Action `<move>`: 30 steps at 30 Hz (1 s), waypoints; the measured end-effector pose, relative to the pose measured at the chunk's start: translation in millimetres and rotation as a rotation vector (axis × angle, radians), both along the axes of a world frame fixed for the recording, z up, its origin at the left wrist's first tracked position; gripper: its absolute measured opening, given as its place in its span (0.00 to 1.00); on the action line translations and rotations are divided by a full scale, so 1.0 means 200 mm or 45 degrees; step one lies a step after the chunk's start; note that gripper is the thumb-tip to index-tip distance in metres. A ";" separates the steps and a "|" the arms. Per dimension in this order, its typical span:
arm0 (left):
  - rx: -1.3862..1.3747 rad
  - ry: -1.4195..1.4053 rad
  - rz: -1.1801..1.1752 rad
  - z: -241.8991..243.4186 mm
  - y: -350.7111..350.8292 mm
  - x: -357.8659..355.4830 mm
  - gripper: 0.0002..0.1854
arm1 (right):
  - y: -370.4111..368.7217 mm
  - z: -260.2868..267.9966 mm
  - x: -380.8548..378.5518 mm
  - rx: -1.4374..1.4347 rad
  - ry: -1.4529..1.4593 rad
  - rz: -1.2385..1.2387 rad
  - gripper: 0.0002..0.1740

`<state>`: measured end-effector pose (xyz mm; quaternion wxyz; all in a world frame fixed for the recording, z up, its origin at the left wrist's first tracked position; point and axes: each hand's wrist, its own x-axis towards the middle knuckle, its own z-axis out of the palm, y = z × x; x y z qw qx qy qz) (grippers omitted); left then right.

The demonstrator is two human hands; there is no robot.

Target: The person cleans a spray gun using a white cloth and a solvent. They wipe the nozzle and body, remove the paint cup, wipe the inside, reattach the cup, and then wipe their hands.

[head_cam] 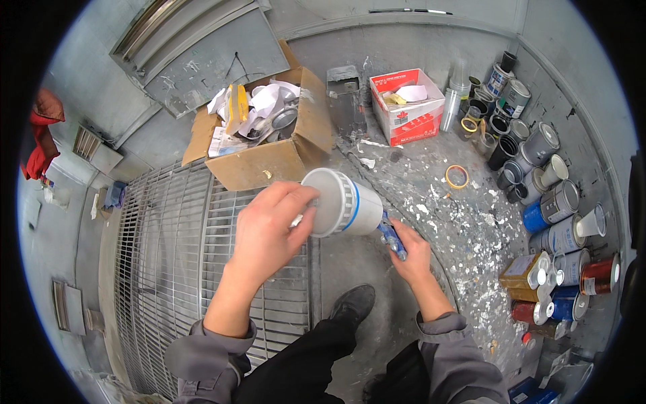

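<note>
My right hand (414, 252) grips the blue handle of a spray gun (392, 237). Fixed to the gun is a whitish plastic paint cup (367, 206) with a blue ring, tilted so that its ribbed round lid (328, 202) faces left and up. My left hand (275, 222) is at the lid's left side, thumb and fingers bent towards each other. A small white bit shows between them; whether they pinch it or part of the lid is hidden.
A cardboard box (257, 166) full of used cups and paper stands on a metal floor grating (161, 242). Behind are a red-and-white carton (411, 118) and a dark container (345, 98). Paint cans (557, 199) line the right wall. A tape roll (456, 177) lies on the paint-flecked floor (474, 252).
</note>
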<state>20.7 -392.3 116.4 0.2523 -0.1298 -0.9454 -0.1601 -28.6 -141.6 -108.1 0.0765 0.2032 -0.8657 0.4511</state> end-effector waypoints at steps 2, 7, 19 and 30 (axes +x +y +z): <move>-0.003 0.000 0.003 0.00 0.01 -0.01 0.12 | 0.01 0.00 0.00 0.019 0.008 -0.012 0.39; 0.033 -0.140 0.081 0.02 0.04 -0.02 0.12 | 0.04 0.02 0.02 0.123 -0.025 -0.065 0.41; -0.210 -0.582 -0.199 0.23 0.13 -0.09 0.57 | 0.18 0.05 0.11 0.218 -0.029 -0.144 0.40; -0.200 -0.767 -0.305 0.28 0.43 -0.26 0.53 | 0.47 0.13 0.19 0.252 -0.082 -0.363 0.36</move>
